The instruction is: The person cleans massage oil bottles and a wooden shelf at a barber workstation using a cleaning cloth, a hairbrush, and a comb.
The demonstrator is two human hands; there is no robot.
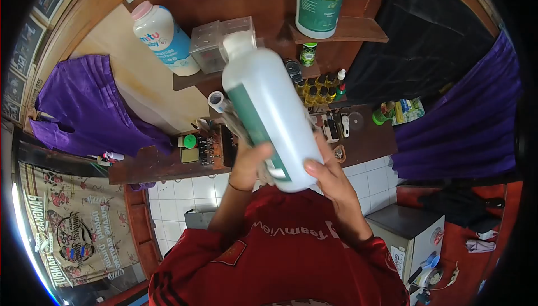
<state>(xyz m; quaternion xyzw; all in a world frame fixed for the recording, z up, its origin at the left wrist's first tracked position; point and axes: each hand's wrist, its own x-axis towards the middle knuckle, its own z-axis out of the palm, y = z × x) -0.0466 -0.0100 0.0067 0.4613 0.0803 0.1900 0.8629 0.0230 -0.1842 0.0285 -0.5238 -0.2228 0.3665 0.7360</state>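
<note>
A large white plastic bottle (280, 110) with a green label and a white cap is tilted in front of me, its capped end up and to the left. My left hand (249, 163) is closed around the lower left side, thumb near the label. My right hand (330, 174) grips the lower right side, with the thumb pressed on the white plastic near the base. Something greyish shows along the bottle's left edge, but I cannot make out what it is. Most of the fingers are hidden behind the bottle.
A green-labelled oil bottle (321, 3) stands on the upper shelf. Left of it are a baby powder bottle (165, 40) and a clear box (204, 48). Several small yellow bottles (316, 90) and grooming tools (335, 125) sit on the brown counter (370, 138). Purple curtains (468, 115) hang at the sides.
</note>
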